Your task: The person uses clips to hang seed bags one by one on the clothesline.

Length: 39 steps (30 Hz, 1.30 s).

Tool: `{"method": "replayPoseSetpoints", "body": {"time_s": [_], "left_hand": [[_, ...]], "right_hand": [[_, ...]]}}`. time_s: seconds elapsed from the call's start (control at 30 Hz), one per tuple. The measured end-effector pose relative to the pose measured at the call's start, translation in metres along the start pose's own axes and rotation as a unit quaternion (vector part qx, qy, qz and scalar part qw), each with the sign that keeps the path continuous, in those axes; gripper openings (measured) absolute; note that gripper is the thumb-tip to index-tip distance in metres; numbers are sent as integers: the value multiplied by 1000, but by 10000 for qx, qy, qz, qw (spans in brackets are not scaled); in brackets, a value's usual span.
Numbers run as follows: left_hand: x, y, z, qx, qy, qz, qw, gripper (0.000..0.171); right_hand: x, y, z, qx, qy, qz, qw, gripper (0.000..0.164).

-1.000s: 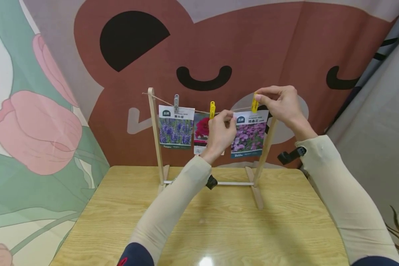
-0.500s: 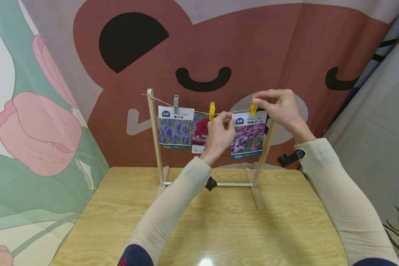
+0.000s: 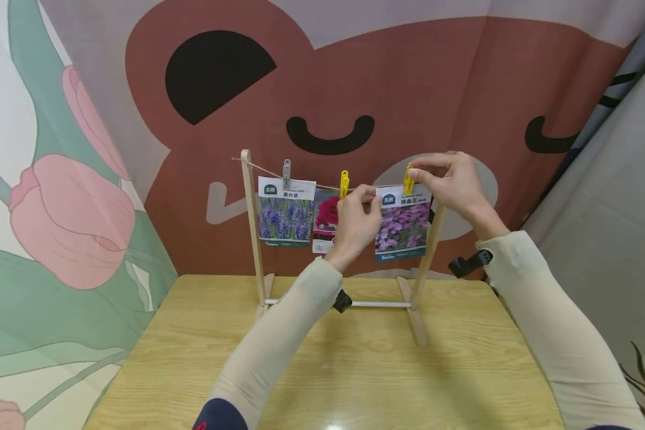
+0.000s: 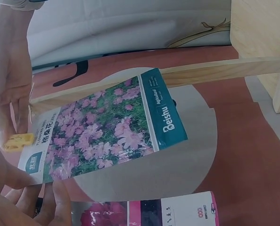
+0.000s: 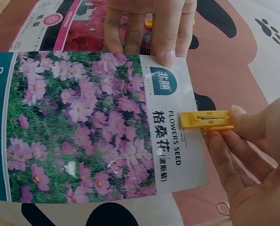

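Observation:
My left hand point(image 3: 359, 218) pinches the top left corner of a seed packet point(image 3: 402, 230) printed with pink flowers. Between the thumb and fingers of my right hand point(image 3: 454, 182) is a yellow clothespin point(image 5: 207, 120), whose jaws overlap the packet's white top edge. A twine line point(image 3: 266, 171) runs behind, strung across a wooden stand point(image 3: 251, 233). Another packet with purple flowers point(image 3: 285, 218) hangs at the left under a grey clothespin point(image 3: 286, 174). In the middle hangs a packet with a red flower point(image 3: 328, 212) under a second yellow clothespin point(image 3: 344, 184), partly hidden by my left hand.
The stand rests on feet point(image 3: 416, 325) joined by a white crossbar point(image 3: 381, 304), near the far edge of a wooden table point(image 3: 322, 370). Close behind it hangs a patterned curtain point(image 3: 430, 77). Another flowered curtain point(image 3: 75, 239) borders the left side.
My right hand has lowered the yellow clothespin from the line's height onto the packet's top edge. My left hand still holds the packet's corner. The head view has tilted slightly up.

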<state>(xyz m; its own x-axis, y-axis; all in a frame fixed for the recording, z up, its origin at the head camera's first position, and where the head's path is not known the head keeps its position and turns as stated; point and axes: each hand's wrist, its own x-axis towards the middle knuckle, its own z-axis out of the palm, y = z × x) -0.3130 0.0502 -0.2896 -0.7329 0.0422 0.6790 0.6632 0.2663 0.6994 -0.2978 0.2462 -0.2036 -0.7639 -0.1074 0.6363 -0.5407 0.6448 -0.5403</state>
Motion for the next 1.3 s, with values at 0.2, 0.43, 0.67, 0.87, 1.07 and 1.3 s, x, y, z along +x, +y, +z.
{"method": "replayPoseSetpoints", "body": {"time_s": [0.2, 0.43, 0.67, 0.87, 1.07, 1.3], "left_hand": [[0, 0, -1, -13, -2, 18, 10000, 21], [-1, -2, -2, -1, -6, 23, 10000, 21], [-2, -4, -6, -55, -4, 76, 10000, 21], [-5, -8, -9, -109, -75, -12, 9999, 21], [-9, -12, -13, -81, -146, -26, 9999, 21], [-14, -14, -13, -7, -64, -118, 9999, 17]], "right_hand": [[-2, -1, 0, -50, -118, 106, 9999, 32], [-1, 3, -1, 259, -143, 172, 9994, 38], [1, 10, 1, 332, -126, 23, 9994, 36], [-2, 10, 3, 341, -72, 92, 9994, 34], [-7, 8, 6, 428, 170, -10, 9989, 33], [-17, 11, 5, 500, 306, -2, 9983, 36]]}}
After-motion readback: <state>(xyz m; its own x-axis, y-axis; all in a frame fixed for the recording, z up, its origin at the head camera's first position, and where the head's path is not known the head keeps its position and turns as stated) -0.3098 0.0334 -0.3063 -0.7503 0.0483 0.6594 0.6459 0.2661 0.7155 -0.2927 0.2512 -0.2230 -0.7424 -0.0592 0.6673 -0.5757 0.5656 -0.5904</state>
